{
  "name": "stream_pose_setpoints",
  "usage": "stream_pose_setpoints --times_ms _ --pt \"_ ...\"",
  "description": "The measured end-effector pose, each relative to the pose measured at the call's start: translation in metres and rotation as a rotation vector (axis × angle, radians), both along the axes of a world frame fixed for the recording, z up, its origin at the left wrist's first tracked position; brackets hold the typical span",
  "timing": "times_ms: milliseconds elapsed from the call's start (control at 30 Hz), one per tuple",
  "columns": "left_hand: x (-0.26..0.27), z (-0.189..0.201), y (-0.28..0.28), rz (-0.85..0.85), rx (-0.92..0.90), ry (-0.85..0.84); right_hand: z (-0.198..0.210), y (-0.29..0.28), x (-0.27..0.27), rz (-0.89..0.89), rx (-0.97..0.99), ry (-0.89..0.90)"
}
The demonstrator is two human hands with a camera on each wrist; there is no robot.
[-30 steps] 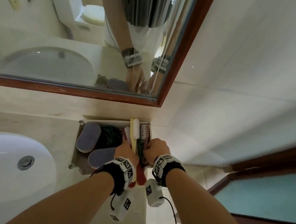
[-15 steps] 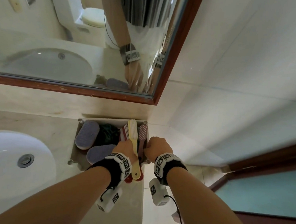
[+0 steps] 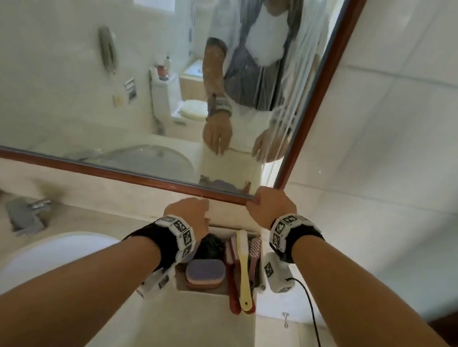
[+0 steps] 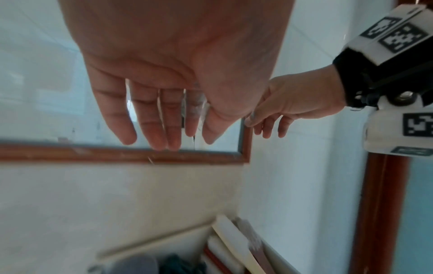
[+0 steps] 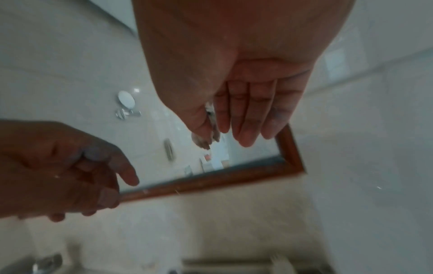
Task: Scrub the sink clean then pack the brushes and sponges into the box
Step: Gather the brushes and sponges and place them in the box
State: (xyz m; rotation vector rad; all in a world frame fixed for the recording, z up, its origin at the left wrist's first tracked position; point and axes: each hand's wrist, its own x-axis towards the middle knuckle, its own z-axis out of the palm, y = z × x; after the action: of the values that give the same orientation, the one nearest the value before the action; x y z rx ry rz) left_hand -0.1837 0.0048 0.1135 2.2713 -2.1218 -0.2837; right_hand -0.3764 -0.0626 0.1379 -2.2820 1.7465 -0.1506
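Note:
The grey box (image 3: pixel 261 274) stands at the counter's right end against the wall. In it lie a purple sponge (image 3: pixel 205 271), a dark scrubber (image 3: pixel 211 245) and three brushes side by side: red (image 3: pixel 230 282), yellow (image 3: pixel 244 272) and pink (image 3: pixel 254 255). Their handles stick out over the box's near edge. My left hand (image 3: pixel 187 214) hovers above the box's back left, fingers loose and empty (image 4: pixel 159 129). My right hand (image 3: pixel 269 205) is raised by the mirror's lower right corner, fingers nearly straight, holding nothing (image 5: pixel 243 126). The white sink (image 3: pixel 46 256) lies at the left.
A chrome faucet (image 3: pixel 26 215) stands behind the sink. The wood-framed mirror (image 3: pixel 110 171) hangs just above the counter, and its frame corner is close to my right hand. A tiled wall (image 3: pixel 405 162) bounds the right side, with floor and a door frame below it.
Both hands have let go of the brush handles and lifted away from the box toward the mirror. The brushes stay in the box. The head view has tilted upward.

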Motion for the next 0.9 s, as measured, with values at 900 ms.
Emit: stream_pose_setpoints --times_ms 900 --pt "0.425 0.167 0.251 0.546 -0.283 -0.031 0.163 0.187 0.455 0.505 -0.340 -0.067"
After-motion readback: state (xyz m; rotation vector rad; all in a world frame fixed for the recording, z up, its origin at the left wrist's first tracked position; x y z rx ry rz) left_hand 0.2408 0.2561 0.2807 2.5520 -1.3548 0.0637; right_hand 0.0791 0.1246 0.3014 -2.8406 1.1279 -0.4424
